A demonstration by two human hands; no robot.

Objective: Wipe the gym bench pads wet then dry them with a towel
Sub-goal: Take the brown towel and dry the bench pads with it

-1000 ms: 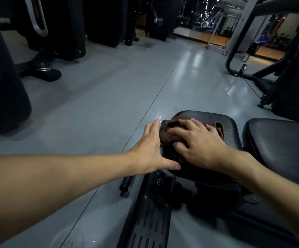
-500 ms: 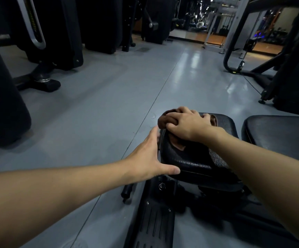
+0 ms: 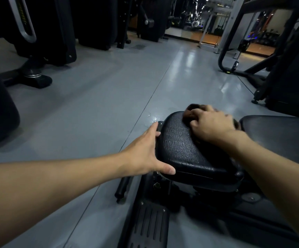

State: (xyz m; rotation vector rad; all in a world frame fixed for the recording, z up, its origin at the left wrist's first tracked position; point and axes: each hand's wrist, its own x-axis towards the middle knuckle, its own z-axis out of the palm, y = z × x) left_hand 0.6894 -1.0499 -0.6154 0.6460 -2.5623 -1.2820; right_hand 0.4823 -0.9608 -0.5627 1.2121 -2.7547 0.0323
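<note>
A small black textured seat pad (image 3: 186, 151) of the gym bench sits low in the middle of the view. My right hand (image 3: 211, 125) lies on its far end, fingers curled over a bunched brown cloth (image 3: 189, 110) that it presses onto the pad. Most of the cloth is hidden under the hand. My left hand (image 3: 145, 154) rests flat against the pad's left side, fingers straight and thumb along the near lower edge. A second, larger black pad (image 3: 279, 133) lies to the right, partly cut off.
The bench's black metal frame and ribbed footplate (image 3: 148, 224) run below the pad, with a short black bar (image 3: 122, 187) on the floor beside it. Grey floor (image 3: 100, 104) stretches ahead. Black gym machines (image 3: 37, 42) stand at the left and a frame (image 3: 234, 51) at the right.
My right hand has slid the cloth from the pad's near middle to its far end, baring the textured top. My left hand has stayed at the pad's left side.
</note>
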